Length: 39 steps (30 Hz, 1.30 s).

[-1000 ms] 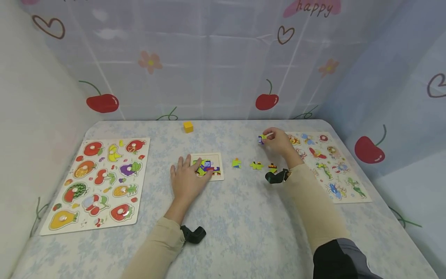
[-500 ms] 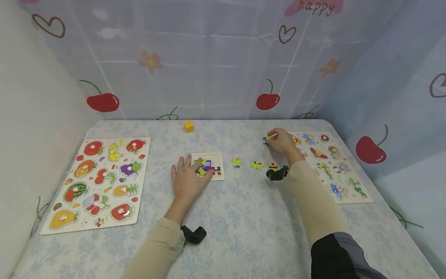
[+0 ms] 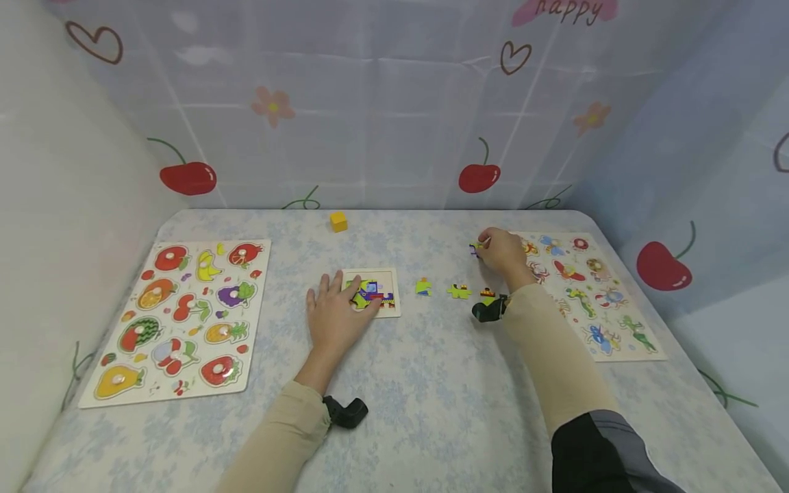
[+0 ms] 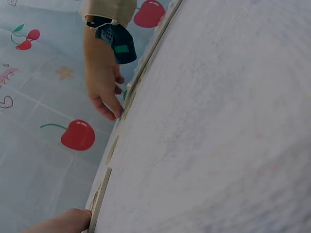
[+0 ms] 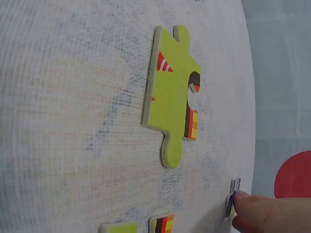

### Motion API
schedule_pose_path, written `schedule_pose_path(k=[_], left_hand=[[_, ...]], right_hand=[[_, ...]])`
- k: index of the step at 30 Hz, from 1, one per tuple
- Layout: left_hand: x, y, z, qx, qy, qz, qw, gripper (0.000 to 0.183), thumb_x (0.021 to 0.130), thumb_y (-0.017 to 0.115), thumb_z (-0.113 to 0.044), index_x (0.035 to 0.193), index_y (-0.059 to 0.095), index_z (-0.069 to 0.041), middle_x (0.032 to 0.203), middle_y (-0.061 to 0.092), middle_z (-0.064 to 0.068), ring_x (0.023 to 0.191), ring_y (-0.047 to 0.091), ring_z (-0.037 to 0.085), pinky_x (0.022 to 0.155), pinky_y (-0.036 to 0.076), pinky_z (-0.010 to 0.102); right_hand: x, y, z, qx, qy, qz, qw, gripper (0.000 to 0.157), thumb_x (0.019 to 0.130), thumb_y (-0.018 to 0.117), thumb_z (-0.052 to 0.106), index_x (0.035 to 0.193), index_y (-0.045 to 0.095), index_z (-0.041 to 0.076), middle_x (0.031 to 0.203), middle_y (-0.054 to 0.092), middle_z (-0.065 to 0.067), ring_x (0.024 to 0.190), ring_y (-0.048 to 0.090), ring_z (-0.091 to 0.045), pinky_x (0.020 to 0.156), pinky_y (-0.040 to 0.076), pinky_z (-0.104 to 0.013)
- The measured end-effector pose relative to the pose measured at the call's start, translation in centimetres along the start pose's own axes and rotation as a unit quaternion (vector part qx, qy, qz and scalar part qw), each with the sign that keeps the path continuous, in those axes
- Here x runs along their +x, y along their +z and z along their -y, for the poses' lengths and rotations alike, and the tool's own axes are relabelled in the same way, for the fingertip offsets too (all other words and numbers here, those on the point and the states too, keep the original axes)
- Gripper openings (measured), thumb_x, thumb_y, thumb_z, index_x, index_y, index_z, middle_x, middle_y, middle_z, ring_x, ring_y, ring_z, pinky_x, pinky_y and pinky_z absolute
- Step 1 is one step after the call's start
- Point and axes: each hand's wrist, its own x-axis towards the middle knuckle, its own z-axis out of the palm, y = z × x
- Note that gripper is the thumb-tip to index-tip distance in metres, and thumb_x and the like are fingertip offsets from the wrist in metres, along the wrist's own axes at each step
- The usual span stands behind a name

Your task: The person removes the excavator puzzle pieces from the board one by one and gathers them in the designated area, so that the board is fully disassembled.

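On a table (image 3: 419, 390) covered in pale blue-and-white floral cloth, a person in beige sleeves works with both hands. The left hand (image 3: 335, 316) lies over the left side of a small cream puzzle tray (image 3: 387, 279), its fingers straight and spread apart, the thumb reaching across the lower part. The tray sits near the middle of the table, partly filled with a picture in lime green, purple and red.

Farther back and to the right, the right hand (image 3: 507, 255) pinches a small puzzle piece (image 3: 474, 249) between thumb and fingers; whether the piece touches the cloth, I cannot tell. Three loose pieces lie in a row right of the tray: a left one (image 3: 423, 287), a middle one (image 3: 459, 292) and a right one (image 3: 487, 296), all mostly lime green.

At far left is a large fruit board (image 3: 253, 315). On the right, partly behind the right arm, is an insect board (image 3: 630, 354). A yellow block (image 3: 338, 222) sits near the back edge, before a pale curtain (image 3: 394, 123) printed with cherries, hearts and flowers.
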Motion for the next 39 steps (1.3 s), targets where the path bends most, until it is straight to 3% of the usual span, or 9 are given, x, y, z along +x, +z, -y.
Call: schedule_pose_path(k=[10, 14, 21, 32, 39], left_hand=[[0.1, 0.1, 0.0, 0.007, -0.002, 0.004, 1.0000, 0.079, 0.086, 0.055, -0.070, 0.149, 0.049, -0.023, 0.160, 0.037, 0.010, 0.152, 0.023, 0.036, 0.122, 0.013, 0.062], [0.0, 0.2, 0.0, 0.002, -0.001, 0.004, 1.0000, 0.078, 0.087, 0.055, -0.069, 0.149, 0.048, -0.024, 0.160, 0.036, 0.010, 0.152, 0.022, 0.036, 0.122, 0.013, 0.061], [-0.3, 0.0, 0.8, -0.013, 0.009, 0.014, 0.9998, 0.072, 0.090, 0.053, -0.064, 0.150, 0.045, -0.026, 0.162, 0.032, 0.009, 0.153, 0.018, 0.037, 0.123, 0.012, 0.060], [-0.5, -0.9, 1.8, 0.008, 0.031, 0.051, 0.9982, 0.059, 0.101, 0.037, -0.048, 0.155, 0.037, -0.024, 0.163, 0.029, 0.009, 0.154, 0.014, 0.036, 0.123, 0.011, 0.059], [-0.6, -1.0, 1.7, 0.023, 0.031, 0.054, 0.9978, 0.057, 0.101, 0.037, -0.046, 0.154, 0.039, -0.025, 0.163, 0.030, 0.010, 0.154, 0.014, 0.036, 0.123, 0.012, 0.060]], right_hand=[[-0.7, 0.3, 1.9, 0.030, -0.056, -0.014, 0.998, 0.034, 0.098, 0.062, 0.023, 0.129, 0.060, 0.010, 0.115, 0.062, -0.015, 0.107, 0.051, -0.033, 0.093, 0.046, -0.050], [-1.5, 0.5, 3.5, 0.051, -0.075, 0.000, 0.996, 0.035, 0.097, 0.063, 0.026, 0.130, 0.060, 0.013, 0.116, 0.062, -0.012, 0.111, 0.048, -0.031, 0.094, 0.047, -0.048], [-3.5, 1.2, 6.6, 0.059, -0.145, 0.002, 0.988, 0.037, 0.096, 0.066, 0.027, 0.130, 0.062, 0.013, 0.113, 0.064, -0.008, 0.109, 0.050, -0.029, 0.090, 0.047, -0.045], [-5.9, 3.2, 10.3, 0.055, -0.175, 0.046, 0.982, 0.039, 0.094, 0.069, 0.026, 0.131, 0.063, 0.016, 0.109, 0.063, -0.003, 0.109, 0.050, -0.026, 0.093, 0.050, -0.043], [-6.7, 5.0, 12.0, 0.042, -0.200, 0.066, 0.977, 0.034, 0.095, 0.068, 0.029, 0.127, 0.067, 0.018, 0.106, 0.065, -0.001, 0.105, 0.053, -0.023, 0.089, 0.049, -0.040]])
